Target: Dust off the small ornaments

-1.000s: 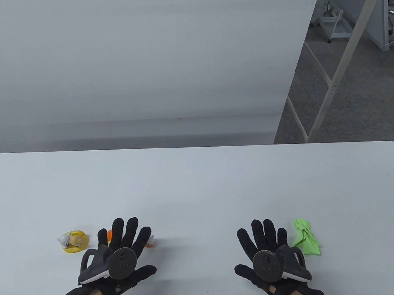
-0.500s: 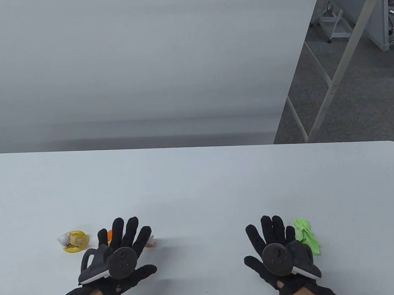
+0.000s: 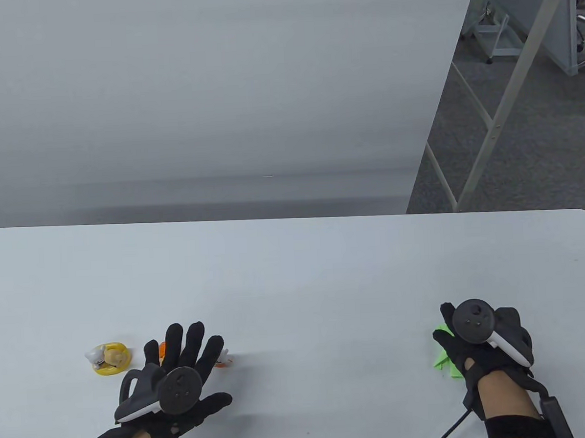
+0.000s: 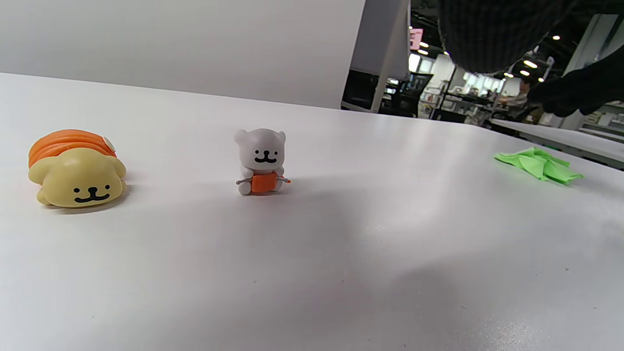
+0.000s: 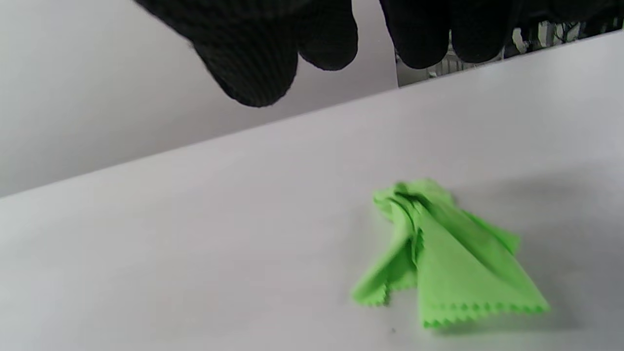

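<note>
Three small ornaments stand at the table's near left: a yellow ring-shaped one (image 3: 109, 358), a cream dog with an orange back (image 4: 75, 170) and a white bear holding an orange block (image 4: 261, 161). My left hand (image 3: 184, 354) is spread flat and empty low over the dog (image 3: 161, 347) and the bear (image 3: 223, 358), partly hiding both in the table view. A crumpled green cloth (image 5: 438, 253) lies at the near right. My right hand (image 3: 448, 335) hovers over the cloth (image 3: 442, 357), its fingers (image 5: 253, 63) above it and holding nothing.
The white table (image 3: 295, 277) ends at a rounded far edge and a right edge near the cloth. A black cable (image 3: 450, 428) runs from my right wrist. Beyond the table are a grey wall and a carpeted floor with metal legs (image 3: 489, 135).
My right hand has moved right and forward and turned, and now covers part of the green cloth. My left hand and the ornaments have not moved.
</note>
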Motion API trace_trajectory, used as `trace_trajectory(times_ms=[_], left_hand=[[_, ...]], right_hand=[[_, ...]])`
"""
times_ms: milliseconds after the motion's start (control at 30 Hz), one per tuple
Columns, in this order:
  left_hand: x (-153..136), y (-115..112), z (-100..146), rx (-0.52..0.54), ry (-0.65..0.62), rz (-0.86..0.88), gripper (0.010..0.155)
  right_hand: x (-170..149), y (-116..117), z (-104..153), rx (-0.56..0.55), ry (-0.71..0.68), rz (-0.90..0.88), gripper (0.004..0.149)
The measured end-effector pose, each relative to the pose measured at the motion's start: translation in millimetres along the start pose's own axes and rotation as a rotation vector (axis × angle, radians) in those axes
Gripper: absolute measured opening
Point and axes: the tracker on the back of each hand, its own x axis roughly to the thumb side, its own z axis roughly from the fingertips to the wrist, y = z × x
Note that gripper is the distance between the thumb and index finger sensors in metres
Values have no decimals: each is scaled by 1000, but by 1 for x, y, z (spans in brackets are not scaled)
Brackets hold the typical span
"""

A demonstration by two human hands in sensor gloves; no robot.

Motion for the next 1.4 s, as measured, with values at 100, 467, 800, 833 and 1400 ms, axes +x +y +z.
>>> trace_trajectory(times_ms=[100,467,800,833,1400], left_hand=[[0,-1,-1,-8,5,-1,99],[-2,-2,-2,-25,19,-6,99],[-1,-3,-2,-33,19,-8,99],[-1,-2,-2,-31,18,-8,99],[-4,0,-1,-5,21,8,99]], right_hand=[[-9,13,-16,51,102,1,59],[-13,61,-49,93,174,200,58],[11,53,-38,-39,11,294,44],[19,47,-34,-68,-35,299,44],[145,3,72,-358,-619,169,42]])
